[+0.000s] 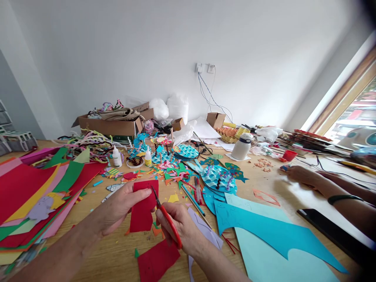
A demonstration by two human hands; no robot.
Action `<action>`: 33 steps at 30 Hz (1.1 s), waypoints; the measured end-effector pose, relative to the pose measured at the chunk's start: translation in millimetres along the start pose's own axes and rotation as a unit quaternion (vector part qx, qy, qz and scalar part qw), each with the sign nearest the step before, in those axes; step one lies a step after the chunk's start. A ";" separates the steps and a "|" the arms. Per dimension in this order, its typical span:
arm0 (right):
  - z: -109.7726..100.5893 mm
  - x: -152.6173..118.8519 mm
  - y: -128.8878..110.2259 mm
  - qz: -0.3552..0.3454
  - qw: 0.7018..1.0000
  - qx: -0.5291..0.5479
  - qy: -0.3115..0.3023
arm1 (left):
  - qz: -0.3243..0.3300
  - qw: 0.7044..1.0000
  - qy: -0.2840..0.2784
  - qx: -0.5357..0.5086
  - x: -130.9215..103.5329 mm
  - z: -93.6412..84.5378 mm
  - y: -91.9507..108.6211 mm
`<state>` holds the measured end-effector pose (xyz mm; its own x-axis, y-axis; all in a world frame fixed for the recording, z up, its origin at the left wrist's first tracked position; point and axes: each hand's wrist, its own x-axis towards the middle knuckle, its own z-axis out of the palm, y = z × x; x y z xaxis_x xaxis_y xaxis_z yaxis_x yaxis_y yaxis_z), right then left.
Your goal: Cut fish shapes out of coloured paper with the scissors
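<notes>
My left hand (pixel 125 203) grips a piece of red paper (pixel 141 219) by its left side, thumb on top. In my right hand (pixel 179 223) is a pair of scissors (pixel 170 221) with red handles; the blades point up and away and lie against the upper right part of the red paper. Below my hands a second red sheet (pixel 157 260) rests on the table, its edge partly behind my right hand. Small paper scraps (pixel 158 231) lie under the held piece. To the right of my right hand is a cut lilac sheet (pixel 202 227).
Stacked coloured paper (pixel 38 196) covers the left side. Blue sheets (pixel 255 225) lie at right, near another person's hands (pixel 299 174) and a black phone-like slab (pixel 331 231). Glue bottles (pixel 116 156), paper fish (pixel 219 178) and a white jar (pixel 241 147) stand or lie further back.
</notes>
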<state>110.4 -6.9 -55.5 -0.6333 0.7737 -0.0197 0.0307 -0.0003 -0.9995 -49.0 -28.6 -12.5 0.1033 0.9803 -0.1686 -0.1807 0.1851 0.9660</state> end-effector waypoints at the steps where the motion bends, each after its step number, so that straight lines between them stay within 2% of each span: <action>1: 0.0 0.2 0.5 0.002 1.000 -0.003 0.003 | -0.001 1.000 0.000 0.001 -0.2 0.5 0.6; 4: -0.1 1.3 3.5 0.007 1.000 -0.012 0.010 | -0.002 1.000 0.005 -0.003 -0.2 2.0 1.5; 10: -0.2 2.0 7.0 0.012 0.999 -0.026 0.017 | 0.010 0.998 0.055 -0.018 1.5 2.4 -1.9; 22: 0.8 -0.8 -1.0 0.014 0.999 -0.042 0.015 | 0.020 1.000 0.011 -0.010 -0.1 5.7 -3.2; 33: 1.9 1.1 3.3 0.016 0.999 -0.021 0.025 | -0.007 0.999 0.038 -0.006 0.0 0.8 -0.9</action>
<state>108.4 -7.2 -58.8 -0.5915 0.8048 -0.0499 0.0830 -0.0008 -0.9965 -48.0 -28.8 -13.2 0.0306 0.9798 -0.1977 -0.1919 0.1999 0.9608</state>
